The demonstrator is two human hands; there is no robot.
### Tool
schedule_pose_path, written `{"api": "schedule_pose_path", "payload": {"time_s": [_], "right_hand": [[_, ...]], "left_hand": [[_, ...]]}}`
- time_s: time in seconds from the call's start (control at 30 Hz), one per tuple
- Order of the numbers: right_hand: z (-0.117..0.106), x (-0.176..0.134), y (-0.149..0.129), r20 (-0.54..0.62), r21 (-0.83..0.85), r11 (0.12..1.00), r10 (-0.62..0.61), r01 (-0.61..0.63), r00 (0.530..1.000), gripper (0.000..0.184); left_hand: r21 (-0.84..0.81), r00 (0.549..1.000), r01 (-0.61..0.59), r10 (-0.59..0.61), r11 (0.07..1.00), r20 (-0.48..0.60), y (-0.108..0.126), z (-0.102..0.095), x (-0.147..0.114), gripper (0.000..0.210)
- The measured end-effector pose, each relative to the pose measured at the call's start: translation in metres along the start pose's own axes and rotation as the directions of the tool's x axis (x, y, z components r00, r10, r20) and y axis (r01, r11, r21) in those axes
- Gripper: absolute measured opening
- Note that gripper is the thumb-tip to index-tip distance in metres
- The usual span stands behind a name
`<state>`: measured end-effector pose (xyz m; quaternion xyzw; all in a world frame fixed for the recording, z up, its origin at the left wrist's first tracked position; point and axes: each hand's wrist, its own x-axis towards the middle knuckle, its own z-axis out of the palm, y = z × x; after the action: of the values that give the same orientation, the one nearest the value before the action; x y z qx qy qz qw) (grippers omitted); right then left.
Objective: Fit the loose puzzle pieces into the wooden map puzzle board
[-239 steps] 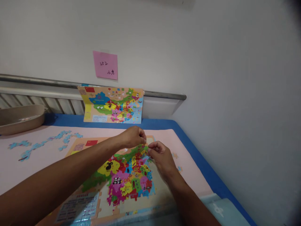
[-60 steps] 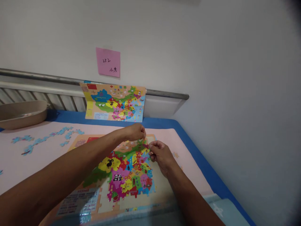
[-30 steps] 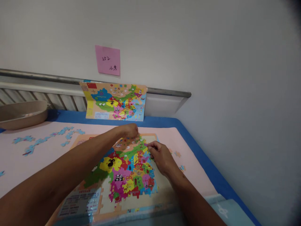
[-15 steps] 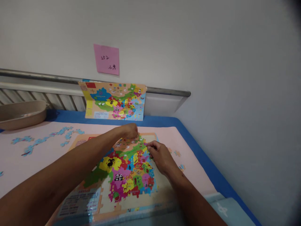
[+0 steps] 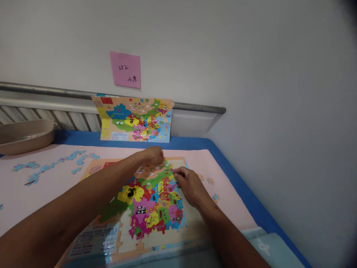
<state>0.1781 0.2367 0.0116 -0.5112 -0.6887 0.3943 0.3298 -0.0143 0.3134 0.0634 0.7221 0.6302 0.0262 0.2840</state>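
A partly assembled jigsaw puzzle [image 5: 156, 208] of a colourful cartoon map lies in a cream tray with a patterned border. My left hand [image 5: 155, 155] reaches across to the upper edge of the map. Its fingers are closed beside a green piece, and what they hold, if anything, is hidden. At the map's upper right, my right hand [image 5: 190, 183] has thumb and forefinger pinched on a small purple puzzle piece [image 5: 174, 171], which touches or lies very near the joined pieces. My left forearm covers part of the map's left side.
Joined blue puzzle pieces [image 5: 47, 167] lie on the pink mat [image 5: 16, 201] at left; a few loose pieces [image 5: 210, 181] lie at right. A printed reference map [image 5: 134, 119] leans on the rail behind. A beige basin [image 5: 28, 137] stands far left. Light blue cloth [image 5: 264, 245] is in front.
Both hands stay in nearly the same places over the puzzle. The view has shifted very slightly. No piece has visibly moved.
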Motion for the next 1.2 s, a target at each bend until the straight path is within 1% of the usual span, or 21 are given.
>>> {"api": "schedule_pose_path", "payload": {"time_s": [0.1,0.23,0.43,0.57,0.63,0.73,0.97,1.07,1.2], "right_hand": [[-0.002,-0.003,-0.006,-0.010,-0.125,0.990,-0.063,0.062,0.998,0.018],[-0.005,-0.006,-0.014,-0.008,-0.286,0.947,-0.157,0.148,0.988,0.019],[-0.003,-0.007,-0.019,0.075,-0.430,0.877,-0.200,0.213,0.977,0.021],[-0.001,-0.008,-0.022,0.127,-0.466,0.853,-0.197,0.234,0.972,0.021],[-0.001,-0.009,-0.023,0.130,-0.475,0.849,-0.193,0.231,0.973,0.021],[0.000,-0.009,-0.023,0.135,-0.480,0.847,-0.186,0.228,0.973,0.022],[-0.001,-0.009,-0.023,0.140,-0.492,0.839,-0.185,0.231,0.973,0.023],[-0.001,-0.009,-0.025,0.153,-0.510,0.831,-0.166,0.222,0.974,0.023],[-0.001,-0.008,-0.025,0.172,-0.530,0.821,-0.140,0.212,0.975,0.023]], "left_hand": [[-0.007,1.000,0.002,-0.002,1.000,-0.002,-0.002,0.001,0.002,0.018],[-0.020,1.000,0.004,-0.004,1.000,0.009,-0.006,0.005,0.006,0.012],[-0.046,1.000,-0.012,0.013,0.999,0.024,-0.013,0.006,0.013,0.006],[-0.092,0.996,-0.058,0.064,0.994,0.056,-0.015,0.000,0.010,0.009],[-0.116,0.993,-0.083,0.092,0.990,0.072,-0.016,-0.003,0.007,0.012],[-0.124,0.991,-0.087,0.098,0.988,0.087,-0.017,-0.003,0.006,0.014],[-0.033,0.996,-0.059,0.061,0.998,0.062,-0.017,0.005,0.017,0.004],[0.003,0.998,-0.055,0.055,0.998,0.043,-0.015,0.005,0.016,0.008],[0.038,0.998,-0.036,0.034,0.999,0.046,-0.010,0.004,0.010,0.014]]}}
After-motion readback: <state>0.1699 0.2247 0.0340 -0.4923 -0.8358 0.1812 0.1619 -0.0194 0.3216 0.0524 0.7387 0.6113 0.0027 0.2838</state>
